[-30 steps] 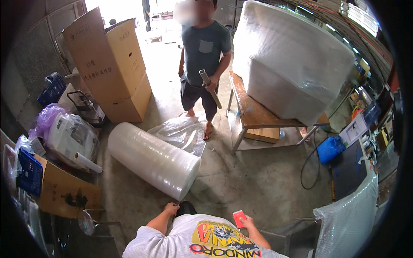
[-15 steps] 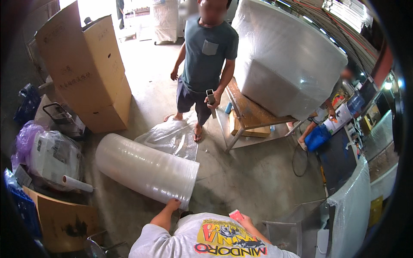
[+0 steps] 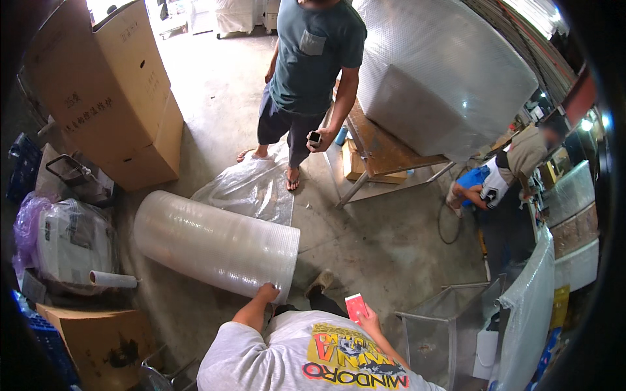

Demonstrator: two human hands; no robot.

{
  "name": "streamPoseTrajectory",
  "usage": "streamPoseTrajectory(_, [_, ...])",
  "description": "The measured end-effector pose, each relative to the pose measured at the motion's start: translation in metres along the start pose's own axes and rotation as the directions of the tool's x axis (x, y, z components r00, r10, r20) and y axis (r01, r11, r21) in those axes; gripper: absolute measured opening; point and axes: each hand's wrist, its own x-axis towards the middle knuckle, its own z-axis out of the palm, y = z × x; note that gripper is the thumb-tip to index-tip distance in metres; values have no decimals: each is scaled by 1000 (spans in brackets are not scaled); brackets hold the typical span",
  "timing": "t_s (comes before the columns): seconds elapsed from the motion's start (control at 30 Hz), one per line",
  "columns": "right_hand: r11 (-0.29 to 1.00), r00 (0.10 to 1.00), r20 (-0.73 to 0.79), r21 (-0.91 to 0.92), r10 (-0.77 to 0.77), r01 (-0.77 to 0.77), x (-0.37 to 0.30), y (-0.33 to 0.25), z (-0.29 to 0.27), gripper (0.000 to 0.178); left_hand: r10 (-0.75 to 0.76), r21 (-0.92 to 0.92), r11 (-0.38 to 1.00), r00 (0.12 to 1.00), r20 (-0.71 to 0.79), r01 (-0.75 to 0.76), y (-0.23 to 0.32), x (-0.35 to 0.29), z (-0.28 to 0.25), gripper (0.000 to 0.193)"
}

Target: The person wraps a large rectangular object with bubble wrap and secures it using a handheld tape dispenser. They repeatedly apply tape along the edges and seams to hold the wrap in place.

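Note:
A large roll of bubble wrap (image 3: pixel 215 244) lies on the floor in front of me. My left hand (image 3: pixel 267 293) is closed at the near corner of its right end, fingers curled against the wrap. My right hand (image 3: pixel 370 319) grips a small flat red and white thing (image 3: pixel 355 306), like a packet or card, in front of my body and apart from the roll. Behind the roll, a loose clear plastic sheet (image 3: pixel 251 186) spreads on the floor. A person (image 3: pixel 316 58) in a dark T-shirt stands by it, holding a short metal tube (image 3: pixel 314 138).
Tall cardboard boxes (image 3: pixel 124 98) stand at the left, near a plastic-wrapped machine (image 3: pixel 75 238) and a small film roll (image 3: pixel 113 280). A wrapped bulky item (image 3: pixel 450 78) rests on a wooden-topped table (image 3: pixel 378 146). At the right, another person (image 3: pixel 515 163) bends near a metal frame (image 3: pixel 427 319).
The view has tipped downward, and my shoe now shows. My right hand shows more of the red thing. The person at the right has bent over. My left hand stays at the roll.

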Motion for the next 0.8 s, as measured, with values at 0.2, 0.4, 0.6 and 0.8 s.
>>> streamPoseTrajectory(0.2, [992, 976, 215, -114, -35, 61, 92, -22, 4, 60, -3, -108, 994, 999, -33, 0, 30, 9, 13, 47])
streamPoseTrajectory(0.4, [959, 888, 459, -233, -36, 159, 202, -69, -6, 66, -201, -212, 965, 957, -209, 157, 23, -1, -14, 44])
streamPoseTrajectory(0.6, [969, 825, 565, -201, -4, 142, 285, -92, -12, 53, -301, -453, 881, 900, -315, 135, 42, -14, -20, 39])
streamPoseTrajectory(0.8, [922, 759, 633, -367, 148, 126, 334, -88, -14, 45, -337, -665, 736, 921, -195, 128, 85, -24, 17, 38])
